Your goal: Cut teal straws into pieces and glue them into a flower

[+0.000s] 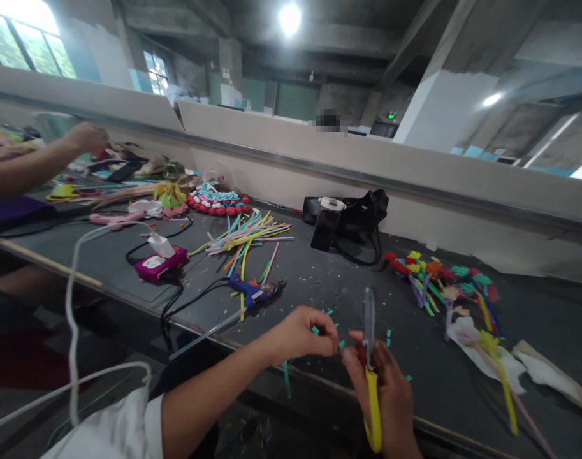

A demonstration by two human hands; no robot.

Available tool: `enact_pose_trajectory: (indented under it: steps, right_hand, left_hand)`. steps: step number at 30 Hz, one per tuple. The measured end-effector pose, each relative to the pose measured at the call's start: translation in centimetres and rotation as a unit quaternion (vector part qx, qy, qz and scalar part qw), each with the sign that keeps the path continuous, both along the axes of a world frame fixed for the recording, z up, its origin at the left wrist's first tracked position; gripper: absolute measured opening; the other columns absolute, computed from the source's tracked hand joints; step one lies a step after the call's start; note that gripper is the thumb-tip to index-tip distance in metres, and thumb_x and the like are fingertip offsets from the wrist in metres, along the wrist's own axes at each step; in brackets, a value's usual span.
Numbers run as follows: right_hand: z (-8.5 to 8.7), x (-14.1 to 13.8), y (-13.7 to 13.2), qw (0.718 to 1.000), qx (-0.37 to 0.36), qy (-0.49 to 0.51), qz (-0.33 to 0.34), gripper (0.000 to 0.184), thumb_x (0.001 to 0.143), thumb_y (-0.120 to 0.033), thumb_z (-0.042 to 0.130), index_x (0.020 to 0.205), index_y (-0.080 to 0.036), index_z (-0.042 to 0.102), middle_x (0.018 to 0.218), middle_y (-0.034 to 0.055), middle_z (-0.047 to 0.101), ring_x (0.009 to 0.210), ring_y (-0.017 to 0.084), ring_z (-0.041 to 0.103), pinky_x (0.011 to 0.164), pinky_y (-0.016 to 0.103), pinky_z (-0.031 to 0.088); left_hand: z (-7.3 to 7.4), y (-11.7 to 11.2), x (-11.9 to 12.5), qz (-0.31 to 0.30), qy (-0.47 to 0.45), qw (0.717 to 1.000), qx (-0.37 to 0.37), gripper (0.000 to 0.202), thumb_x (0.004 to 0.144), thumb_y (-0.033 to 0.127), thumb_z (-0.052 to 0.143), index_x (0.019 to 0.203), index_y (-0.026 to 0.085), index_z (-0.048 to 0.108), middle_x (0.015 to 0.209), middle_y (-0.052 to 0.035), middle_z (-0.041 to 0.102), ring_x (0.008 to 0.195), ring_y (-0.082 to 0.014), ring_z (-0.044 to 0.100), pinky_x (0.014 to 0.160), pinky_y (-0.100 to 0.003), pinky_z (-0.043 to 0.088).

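Over the front edge of the table, my left hand [306,333] is closed, its thumb and fingers curled together. Anything pinched in it is too small to make out. My right hand [389,392] is wrapped round a pair of scissors [373,401] with a yellow handle, blades pointing up and away from me. A bit of red shows by the right fingers; I cannot tell what it is. Small teal snippets [389,336] are scattered around both hands, and a teal strip [287,380] hangs near the table edge below my left forearm.
A blue glue gun [247,292] lies left of my hands, near a magenta power strip [160,263]. Behind are colourful fuzzy stems [247,236] and a black bag [362,220]. Handmade flowers [431,274] lie right. Another person's arm [42,156] reaches in at far left.
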State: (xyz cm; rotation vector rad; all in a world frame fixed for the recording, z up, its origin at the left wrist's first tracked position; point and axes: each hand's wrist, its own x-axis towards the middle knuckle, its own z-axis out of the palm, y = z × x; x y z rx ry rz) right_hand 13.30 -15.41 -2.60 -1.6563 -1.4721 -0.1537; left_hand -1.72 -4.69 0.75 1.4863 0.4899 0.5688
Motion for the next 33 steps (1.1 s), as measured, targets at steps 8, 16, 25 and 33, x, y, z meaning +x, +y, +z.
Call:
enact_pose_trajectory:
  steps: [8,16,25,33]
  right_hand:
    - [0.0,0.3,0.2,1.000,0.003,0.008,0.011,0.029,0.087,-0.042,0.052,0.100,-0.019,0.065,0.084,0.0037,0.073,0.064,0.016,0.070,0.062,0.024,0.055]
    - [0.5,0.7,0.5,0.994,-0.026,0.103,-0.029,0.034,0.083,-0.047,0.056,0.100,-0.019,0.064,0.078,0.0049,0.070,0.061,0.017,0.066,0.055,0.026,0.052]
    - [0.7,0.3,0.2,0.989,-0.056,0.137,-0.018,0.039,0.087,-0.051,0.051,0.102,-0.019,0.065,0.070,0.0035,0.069,0.053,0.016,0.062,0.051,0.025,0.049]
    - [-0.5,-1.2,-0.2,0.996,-0.077,0.041,0.021,0.031,0.087,-0.048,0.054,0.100,-0.021,0.062,0.076,0.0004,0.071,0.061,0.013,0.066,0.058,0.020,0.050]
  left_hand:
    - [-1.2,-0.8,0.8,-0.001,0.038,0.968,0.247,0.007,0.067,0.015,0.064,0.062,0.019,0.065,0.060,0.0010,0.061,0.060,-0.0131,0.054,0.061,-0.023,0.039]
    - [-0.4,-1.8,1.1,0.093,0.056,0.834,0.541,0.009,0.071,0.012,0.060,0.074,0.020,0.064,0.070,-0.0046,0.063,0.072,-0.0193,0.053,0.084,-0.038,0.031]
    - [0.0,-1.4,1.2,0.153,-0.046,0.958,0.237,0.010,0.071,0.014,0.062,0.064,0.020,0.066,0.065,-0.0026,0.060,0.068,-0.0170,0.051,0.076,-0.033,0.034]
    - [0.6,-0.4,1.5,0.208,-0.262,0.909,-0.250,0.011,0.062,0.019,0.075,0.066,0.016,0.066,0.064,0.0014,0.058,0.065,-0.0107,0.051,0.069,-0.024,0.038]
